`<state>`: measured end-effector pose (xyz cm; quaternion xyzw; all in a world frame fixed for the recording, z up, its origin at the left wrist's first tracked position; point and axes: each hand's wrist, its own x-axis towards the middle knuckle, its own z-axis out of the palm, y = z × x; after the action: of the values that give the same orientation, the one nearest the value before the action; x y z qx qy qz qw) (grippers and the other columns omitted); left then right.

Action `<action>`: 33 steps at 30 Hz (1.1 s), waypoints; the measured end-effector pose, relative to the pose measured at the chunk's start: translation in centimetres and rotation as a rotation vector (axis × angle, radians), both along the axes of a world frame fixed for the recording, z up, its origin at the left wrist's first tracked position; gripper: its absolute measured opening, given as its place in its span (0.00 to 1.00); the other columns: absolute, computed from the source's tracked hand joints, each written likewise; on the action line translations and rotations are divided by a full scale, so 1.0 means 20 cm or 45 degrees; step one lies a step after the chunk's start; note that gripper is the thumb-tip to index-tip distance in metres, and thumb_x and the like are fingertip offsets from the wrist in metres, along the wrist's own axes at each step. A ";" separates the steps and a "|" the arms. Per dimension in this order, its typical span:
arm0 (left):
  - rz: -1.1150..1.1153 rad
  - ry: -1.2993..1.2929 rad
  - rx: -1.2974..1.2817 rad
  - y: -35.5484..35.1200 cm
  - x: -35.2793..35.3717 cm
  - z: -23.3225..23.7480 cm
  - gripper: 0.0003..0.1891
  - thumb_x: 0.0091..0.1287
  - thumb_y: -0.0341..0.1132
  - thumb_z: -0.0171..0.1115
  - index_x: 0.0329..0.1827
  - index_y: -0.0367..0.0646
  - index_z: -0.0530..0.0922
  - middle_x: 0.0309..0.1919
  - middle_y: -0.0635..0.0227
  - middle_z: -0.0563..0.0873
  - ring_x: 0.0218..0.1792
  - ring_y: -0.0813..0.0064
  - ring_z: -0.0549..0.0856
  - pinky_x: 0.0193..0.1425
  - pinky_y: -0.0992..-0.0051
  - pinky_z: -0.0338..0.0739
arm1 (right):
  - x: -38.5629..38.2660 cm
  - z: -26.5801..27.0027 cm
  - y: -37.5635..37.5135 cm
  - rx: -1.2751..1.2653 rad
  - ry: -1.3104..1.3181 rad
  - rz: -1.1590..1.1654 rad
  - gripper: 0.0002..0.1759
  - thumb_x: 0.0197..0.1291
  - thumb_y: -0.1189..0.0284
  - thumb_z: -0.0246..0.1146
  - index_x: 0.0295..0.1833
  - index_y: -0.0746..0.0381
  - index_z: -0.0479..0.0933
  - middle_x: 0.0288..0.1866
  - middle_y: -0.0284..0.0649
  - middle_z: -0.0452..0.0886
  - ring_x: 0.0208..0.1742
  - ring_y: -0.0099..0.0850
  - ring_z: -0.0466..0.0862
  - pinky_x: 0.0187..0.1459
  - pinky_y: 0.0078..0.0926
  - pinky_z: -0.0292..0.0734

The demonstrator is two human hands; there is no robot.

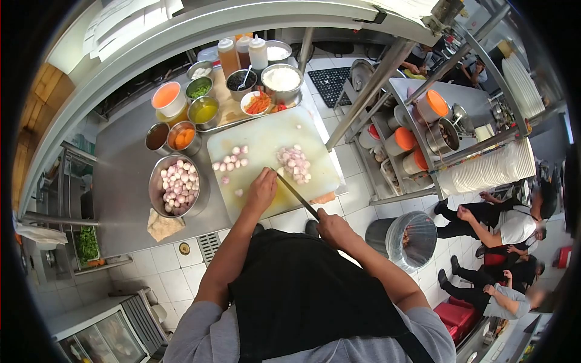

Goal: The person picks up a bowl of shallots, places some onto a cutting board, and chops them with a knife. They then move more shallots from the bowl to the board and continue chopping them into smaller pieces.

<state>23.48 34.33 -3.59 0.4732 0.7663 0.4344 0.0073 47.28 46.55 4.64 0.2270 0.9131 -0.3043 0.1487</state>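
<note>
Left hand [261, 192] curled downward, right hand [331, 228] clenched

Handle of knife [295, 193] hidden inside right hand [331, 228]. Whatever's under left hand [261, 190] fingers: can't tell. Contents of bin [411, 239] too small to ID. At right, people [514, 233] partly cut off by lens edge. Labels on squeeze bottles [243, 53], far side: unreadable.

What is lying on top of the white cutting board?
Two groups of small pink onions, the left hand and the knife held by the right hand. Anything under the left hand is covered.
</note>
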 end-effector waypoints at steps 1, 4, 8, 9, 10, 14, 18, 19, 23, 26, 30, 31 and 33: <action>0.001 0.004 0.006 0.00 0.00 0.00 0.04 0.68 0.22 0.58 0.44 0.36 0.77 0.40 0.54 0.78 0.40 0.46 0.82 0.42 0.55 0.78 | 0.00 -0.01 0.00 0.007 -0.017 0.001 0.13 0.67 0.71 0.57 0.49 0.68 0.65 0.31 0.65 0.83 0.37 0.66 0.83 0.41 0.63 0.77; 0.001 -0.001 0.001 0.00 0.00 0.00 0.05 0.68 0.22 0.59 0.44 0.36 0.77 0.40 0.54 0.78 0.40 0.46 0.82 0.42 0.54 0.78 | -0.02 -0.04 0.00 0.009 -0.026 -0.006 0.14 0.67 0.70 0.57 0.51 0.69 0.65 0.33 0.65 0.83 0.38 0.66 0.84 0.41 0.63 0.78; -0.007 -0.003 0.010 0.00 0.00 -0.01 0.05 0.67 0.22 0.59 0.44 0.36 0.77 0.40 0.54 0.78 0.39 0.46 0.82 0.43 0.55 0.78 | -0.06 -0.16 0.00 0.009 0.063 -0.025 0.14 0.65 0.73 0.53 0.53 0.69 0.66 0.31 0.64 0.83 0.36 0.64 0.84 0.41 0.62 0.78; -0.006 0.000 0.012 0.01 0.00 -0.01 0.05 0.67 0.22 0.59 0.44 0.36 0.77 0.40 0.54 0.78 0.39 0.46 0.82 0.43 0.55 0.78 | -0.08 -0.13 0.01 0.011 0.067 -0.024 0.14 0.65 0.73 0.53 0.53 0.69 0.66 0.31 0.64 0.83 0.36 0.64 0.84 0.41 0.62 0.78; -0.003 -0.014 0.001 0.00 0.00 0.00 0.06 0.67 0.22 0.59 0.46 0.36 0.78 0.41 0.55 0.79 0.39 0.47 0.83 0.43 0.55 0.78 | -0.10 -0.11 0.01 0.026 0.044 -0.040 0.15 0.66 0.72 0.53 0.54 0.69 0.66 0.31 0.64 0.83 0.37 0.65 0.84 0.41 0.63 0.78; 0.196 -0.047 0.047 -0.08 0.03 0.13 0.12 0.66 0.22 0.60 0.52 0.35 0.79 0.47 0.54 0.80 0.42 0.50 0.84 0.47 0.60 0.80 | -0.07 -0.03 0.07 -0.037 0.076 -0.048 0.17 0.68 0.70 0.53 0.57 0.68 0.66 0.31 0.65 0.82 0.38 0.66 0.83 0.41 0.63 0.77; 0.341 0.128 -0.063 -0.33 0.00 0.18 0.18 0.61 0.19 0.62 0.56 0.36 0.80 0.50 0.54 0.79 0.52 0.49 0.80 0.57 0.57 0.78 | -0.02 -0.07 0.14 -0.155 0.073 0.119 0.14 0.68 0.68 0.55 0.52 0.67 0.68 0.31 0.64 0.82 0.38 0.65 0.83 0.44 0.63 0.76; 0.357 0.101 -0.135 -0.39 0.00 0.17 0.19 0.60 0.19 0.63 0.56 0.35 0.81 0.50 0.54 0.79 0.54 0.49 0.79 0.59 0.57 0.76 | -0.02 -0.08 0.15 -0.172 0.070 0.115 0.13 0.68 0.68 0.56 0.50 0.67 0.68 0.31 0.65 0.82 0.38 0.65 0.83 0.44 0.62 0.76; 0.316 -0.088 -0.169 -0.50 -0.03 0.07 0.18 0.61 0.18 0.62 0.55 0.35 0.82 0.48 0.53 0.79 0.50 0.52 0.81 0.56 0.59 0.77 | -0.03 -0.11 0.16 -0.080 0.081 -0.039 0.14 0.68 0.68 0.56 0.51 0.67 0.68 0.31 0.65 0.82 0.38 0.65 0.83 0.44 0.62 0.77; 0.255 -0.251 -0.110 -0.44 -0.03 0.06 0.14 0.65 0.19 0.62 0.54 0.34 0.81 0.46 0.55 0.80 0.42 0.56 0.84 0.48 0.65 0.80 | -0.03 -0.13 0.14 -0.060 0.077 0.005 0.15 0.68 0.68 0.56 0.52 0.67 0.67 0.32 0.64 0.82 0.39 0.64 0.83 0.44 0.62 0.77; 0.110 -0.291 -0.026 -0.21 0.01 0.05 0.10 0.68 0.20 0.63 0.51 0.33 0.80 0.44 0.56 0.81 0.35 0.60 0.85 0.43 0.69 0.81 | -0.02 -0.15 0.10 -0.055 0.059 0.031 0.16 0.68 0.68 0.56 0.55 0.67 0.69 0.34 0.60 0.84 0.39 0.62 0.84 0.43 0.61 0.78; 0.078 -0.261 -0.012 -0.16 0.02 0.05 0.09 0.68 0.20 0.62 0.50 0.33 0.80 0.45 0.56 0.80 0.35 0.61 0.84 0.41 0.69 0.79 | -0.01 -0.16 0.08 -0.053 0.056 0.027 0.16 0.68 0.68 0.56 0.55 0.67 0.69 0.34 0.60 0.84 0.39 0.62 0.84 0.43 0.61 0.78; 0.056 -0.240 0.023 -0.09 0.03 0.05 0.09 0.68 0.20 0.62 0.50 0.33 0.80 0.44 0.56 0.80 0.34 0.62 0.84 0.40 0.69 0.79 | 0.00 -0.17 0.07 0.033 0.099 0.059 0.15 0.68 0.69 0.56 0.55 0.67 0.69 0.32 0.59 0.83 0.36 0.62 0.84 0.42 0.61 0.78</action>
<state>24.04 32.49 -2.55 0.4135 0.7685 0.4838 0.0656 47.20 48.04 1.32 0.1955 0.9271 -0.2976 0.1172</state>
